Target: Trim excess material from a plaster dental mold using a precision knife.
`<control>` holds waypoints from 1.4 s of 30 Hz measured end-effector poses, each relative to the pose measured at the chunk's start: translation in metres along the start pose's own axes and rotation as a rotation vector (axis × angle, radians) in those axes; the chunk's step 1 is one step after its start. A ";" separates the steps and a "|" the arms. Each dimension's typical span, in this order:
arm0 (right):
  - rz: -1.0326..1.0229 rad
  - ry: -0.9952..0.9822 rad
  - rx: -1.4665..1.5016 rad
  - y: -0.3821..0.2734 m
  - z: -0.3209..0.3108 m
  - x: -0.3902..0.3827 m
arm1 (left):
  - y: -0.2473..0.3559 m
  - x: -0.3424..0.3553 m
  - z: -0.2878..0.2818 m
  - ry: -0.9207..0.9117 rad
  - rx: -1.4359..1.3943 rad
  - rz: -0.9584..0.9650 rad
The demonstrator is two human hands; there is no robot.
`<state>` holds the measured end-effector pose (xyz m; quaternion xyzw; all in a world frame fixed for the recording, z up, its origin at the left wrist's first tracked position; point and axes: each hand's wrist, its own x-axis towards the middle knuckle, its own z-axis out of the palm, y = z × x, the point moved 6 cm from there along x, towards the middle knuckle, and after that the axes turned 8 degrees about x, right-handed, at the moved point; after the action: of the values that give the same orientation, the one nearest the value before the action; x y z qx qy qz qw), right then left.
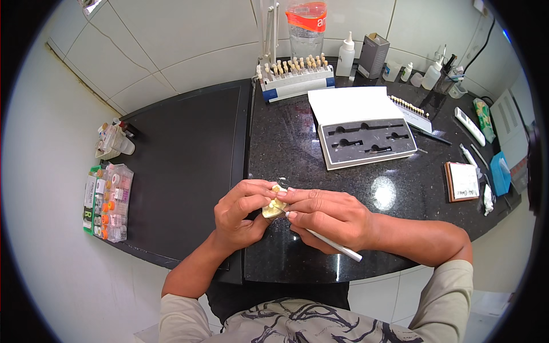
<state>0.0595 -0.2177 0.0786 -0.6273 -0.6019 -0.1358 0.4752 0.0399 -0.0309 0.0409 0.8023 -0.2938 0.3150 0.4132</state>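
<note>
My left hand (239, 212) grips a small pale-yellow dental cast (273, 211) between thumb and fingers, just above the near edge of the black counter. Closed around a slim white-handled instrument (342, 249), my right hand (334, 217) brings its thin dark tip against the cast. The handle slopes down to the right below my palm. Right fingertips reach over the cast's upper part and come close to the left fingers. Fingers cover much of the cast, so the exact spot under the tip is hard to make out.
An opened white case (366, 162) with a dark foam insert lies ahead. Behind it stand a rack of tooth-shade tabs (297, 84), a white squeeze bottle (345, 56) and a grey box (374, 55). A notepad (462, 182) sits right; a clear bin of small bottles (118, 200) stands far left.
</note>
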 end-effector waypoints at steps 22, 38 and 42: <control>-0.003 0.011 0.033 0.001 0.000 -0.001 | 0.000 0.000 0.000 -0.011 -0.009 -0.005; 0.000 -0.007 0.027 0.001 -0.001 -0.001 | -0.002 -0.002 0.001 -0.018 -0.011 -0.012; -0.005 -0.002 0.014 0.001 0.000 -0.001 | -0.002 -0.002 0.001 -0.022 -0.017 -0.017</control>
<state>0.0602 -0.2178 0.0771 -0.6227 -0.6048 -0.1319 0.4787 0.0405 -0.0303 0.0381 0.8049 -0.2940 0.3000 0.4193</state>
